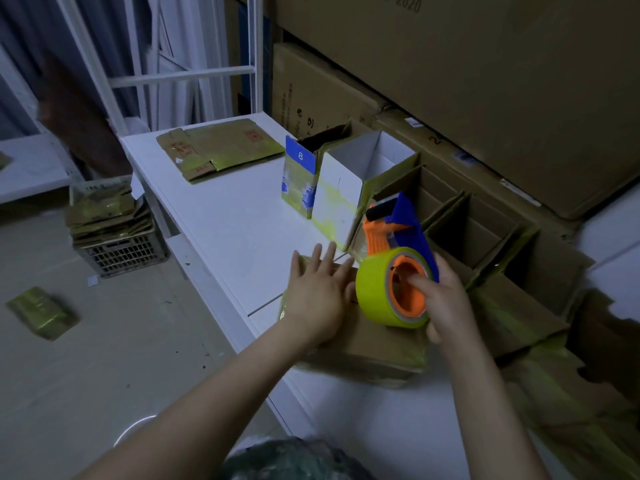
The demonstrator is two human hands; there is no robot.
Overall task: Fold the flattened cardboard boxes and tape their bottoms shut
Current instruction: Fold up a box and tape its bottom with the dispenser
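A brown cardboard box (367, 344) lies bottom up on the white table (228, 216), its flaps closed. My left hand (320, 292) presses flat on the left part of its top, fingers spread. My right hand (445, 303) grips a tape dispenser (398, 233) with an orange frame, a blue guard and a yellow tape roll (377, 289), held over the box's far right side. A flattened box (221, 147) lies at the table's far end.
Two upright open boxes, one with a blue panel (299, 174) and one white (349, 188), stand behind the dispenser. Several folded open boxes (485, 237) line the right. Big cartons (485, 81) tower behind. A crate of flat boxes (110, 223) sits on the floor at left.
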